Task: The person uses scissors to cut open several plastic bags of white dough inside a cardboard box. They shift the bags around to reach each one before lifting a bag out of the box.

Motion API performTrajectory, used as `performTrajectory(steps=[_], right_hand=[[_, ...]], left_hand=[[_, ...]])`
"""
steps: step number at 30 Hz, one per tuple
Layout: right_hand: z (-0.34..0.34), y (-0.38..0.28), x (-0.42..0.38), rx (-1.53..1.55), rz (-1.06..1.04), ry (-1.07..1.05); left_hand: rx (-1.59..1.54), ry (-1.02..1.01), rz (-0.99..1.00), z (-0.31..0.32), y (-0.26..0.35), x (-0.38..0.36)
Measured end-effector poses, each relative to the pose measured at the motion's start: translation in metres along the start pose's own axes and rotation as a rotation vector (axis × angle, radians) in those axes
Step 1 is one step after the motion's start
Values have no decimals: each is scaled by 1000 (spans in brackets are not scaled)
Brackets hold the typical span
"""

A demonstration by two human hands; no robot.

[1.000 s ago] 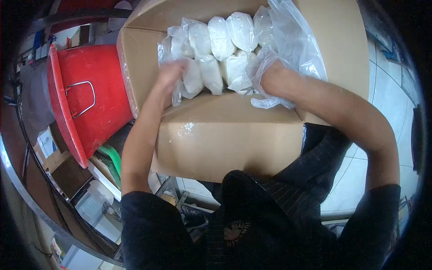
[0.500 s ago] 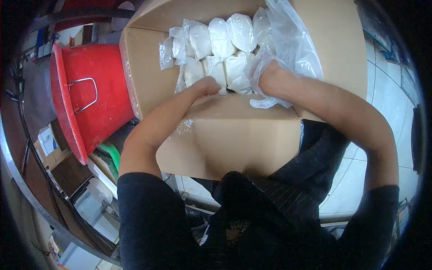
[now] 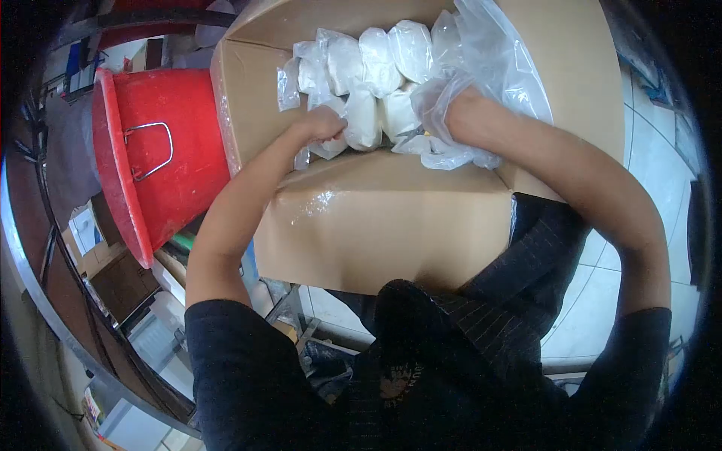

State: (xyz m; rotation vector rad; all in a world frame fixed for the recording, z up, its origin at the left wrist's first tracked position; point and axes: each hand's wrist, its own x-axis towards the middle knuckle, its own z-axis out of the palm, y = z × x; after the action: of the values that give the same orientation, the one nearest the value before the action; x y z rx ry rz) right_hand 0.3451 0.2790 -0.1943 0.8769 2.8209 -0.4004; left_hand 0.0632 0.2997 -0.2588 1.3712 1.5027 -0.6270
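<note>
white bag in box, front row, immediately right of left hand, the nearer; long axis pointing away from wearer. left fingers curled, pinch unclear. right hand in plastic, finger state cannot be told.

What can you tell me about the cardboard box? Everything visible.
Cardboard box: plain brown, open, its near flap folded down toward the wearer. A glossy patch marks that flap; a shiny strip runs along the left edge. White-filled clear bags sit inside in two rows, and loose clear plastic overlaps its right side. Base hidden.
</note>
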Motion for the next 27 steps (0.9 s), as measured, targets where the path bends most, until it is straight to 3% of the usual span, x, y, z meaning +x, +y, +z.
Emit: performTrajectory(steps=[5, 7, 11, 15, 20, 21, 23, 27], right_hand=[[-34, -12, -6, -24, 38, -108], [-42, -11, -10, -5, 59, -109], [-55, -10, -26, 306, 138, 176], [-52, -9, -34, 299, 170, 385], [-43, -13, -30, 344, 189, 424], [-41, -12, -31, 377, 196, 407], [-39, -11, -33, 404, 238, 394], [-34, -8, -29, 530, 366, 338]], left_hand=[[31, -118, -146, 18, 20, -8], [-23, -230, -323, 26, 45, -21], [94, -277, -239, 50, 43, -5], [75, -306, -265, 60, 30, 23], [-65, -113, -84, 57, 6, 27], [-61, -112, -86, 44, 10, 17], [31, 75, -65, 19, 9, -5], [29, 234, -27, 13, -23, -7]])
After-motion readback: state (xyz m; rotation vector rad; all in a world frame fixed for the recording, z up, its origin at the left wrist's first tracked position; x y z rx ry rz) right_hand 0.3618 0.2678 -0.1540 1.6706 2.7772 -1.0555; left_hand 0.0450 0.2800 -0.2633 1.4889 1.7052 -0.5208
